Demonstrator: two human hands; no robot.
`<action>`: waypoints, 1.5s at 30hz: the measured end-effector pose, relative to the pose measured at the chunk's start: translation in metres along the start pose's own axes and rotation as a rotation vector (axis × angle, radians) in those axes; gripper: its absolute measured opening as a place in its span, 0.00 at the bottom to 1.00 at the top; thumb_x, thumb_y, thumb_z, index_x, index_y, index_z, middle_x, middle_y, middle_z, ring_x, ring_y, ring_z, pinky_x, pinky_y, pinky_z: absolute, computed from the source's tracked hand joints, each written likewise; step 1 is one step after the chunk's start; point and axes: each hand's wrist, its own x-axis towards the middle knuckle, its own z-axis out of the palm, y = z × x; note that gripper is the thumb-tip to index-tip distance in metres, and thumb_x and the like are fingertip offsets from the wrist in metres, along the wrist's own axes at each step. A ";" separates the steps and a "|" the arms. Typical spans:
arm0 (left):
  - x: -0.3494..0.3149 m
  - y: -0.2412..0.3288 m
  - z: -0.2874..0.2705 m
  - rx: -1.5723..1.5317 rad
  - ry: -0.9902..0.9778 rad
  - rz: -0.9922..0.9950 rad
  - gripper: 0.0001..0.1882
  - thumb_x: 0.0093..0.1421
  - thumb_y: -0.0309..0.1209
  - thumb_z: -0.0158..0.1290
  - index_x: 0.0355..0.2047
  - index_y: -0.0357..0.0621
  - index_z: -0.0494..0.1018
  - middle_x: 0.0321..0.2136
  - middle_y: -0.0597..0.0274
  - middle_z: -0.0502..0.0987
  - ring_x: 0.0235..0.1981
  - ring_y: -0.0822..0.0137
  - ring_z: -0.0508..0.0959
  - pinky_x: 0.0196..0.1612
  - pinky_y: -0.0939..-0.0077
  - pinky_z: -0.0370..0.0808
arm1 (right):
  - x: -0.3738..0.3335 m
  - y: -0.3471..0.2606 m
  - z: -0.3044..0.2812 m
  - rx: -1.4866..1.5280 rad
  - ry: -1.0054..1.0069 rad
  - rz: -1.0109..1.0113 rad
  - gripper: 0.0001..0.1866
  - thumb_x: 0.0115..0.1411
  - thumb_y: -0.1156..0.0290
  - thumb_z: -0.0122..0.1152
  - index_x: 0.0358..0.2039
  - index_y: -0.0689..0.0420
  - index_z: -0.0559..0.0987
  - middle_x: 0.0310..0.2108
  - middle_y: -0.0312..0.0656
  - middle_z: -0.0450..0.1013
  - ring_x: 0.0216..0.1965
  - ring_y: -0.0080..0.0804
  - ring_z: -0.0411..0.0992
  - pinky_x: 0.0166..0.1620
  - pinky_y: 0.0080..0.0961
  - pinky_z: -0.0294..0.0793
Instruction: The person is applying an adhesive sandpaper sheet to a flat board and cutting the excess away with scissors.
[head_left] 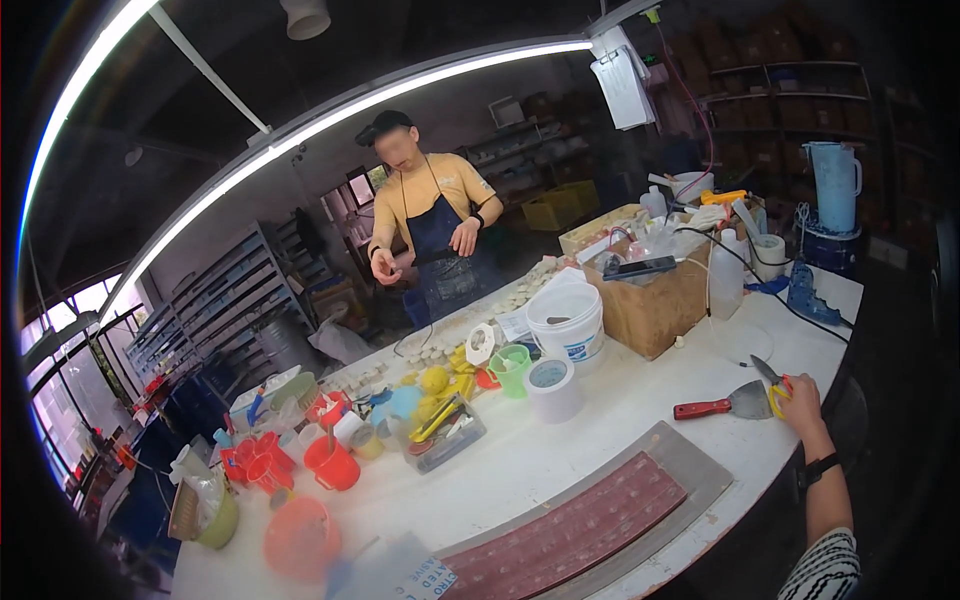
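At the right side of the white table (620, 420), my right hand (800, 407) has its fingers closed around the yellow handles of a pair of scissors (777, 396). Their dark blades point away from me toward the far side. Just left of them lies a putty knife (702, 409) with a red handle, its wide metal blade close to the scissors. A long dark red slab (570, 525) with pale spots rests on a grey board (690, 468) at the near edge. My left hand is out of the picture.
A cardboard box (650, 310), a white bucket (566, 318) and a tape roll (553, 390) stand mid-table. Red cups (332, 464) and a clear tray (445, 445) of tools are to the left. Across the table stands a co-worker (435, 220) in an apron.
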 end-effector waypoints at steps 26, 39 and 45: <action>0.016 0.000 0.066 0.631 -0.412 0.723 0.09 0.46 0.19 0.60 0.28 0.45 0.76 0.23 0.57 0.74 0.28 0.57 0.76 0.51 0.56 0.73 | -0.147 -0.202 -0.063 0.941 -1.132 -0.367 0.27 0.60 0.74 0.58 0.60 0.62 0.65 0.40 0.45 0.76 0.36 0.25 0.75 0.45 0.22 0.72; 0.005 -0.006 0.114 0.735 -0.673 1.165 0.08 0.53 0.29 0.58 0.35 0.48 0.77 0.29 0.68 0.78 0.29 0.73 0.77 0.56 0.54 0.69 | -0.192 -0.236 -0.060 1.303 -1.345 -0.333 0.30 0.69 0.51 0.41 0.54 0.69 0.69 0.43 0.47 0.74 0.41 0.30 0.75 0.47 0.24 0.72; 0.000 -0.020 0.129 0.764 -0.789 1.038 0.19 0.56 0.36 0.57 0.48 0.51 0.73 0.42 0.66 0.76 0.41 0.68 0.77 0.60 0.45 0.61 | -0.195 -0.212 -0.055 1.285 -0.948 -0.261 0.25 0.68 0.54 0.46 0.40 0.68 0.78 0.35 0.44 0.76 0.38 0.28 0.73 0.44 0.23 0.71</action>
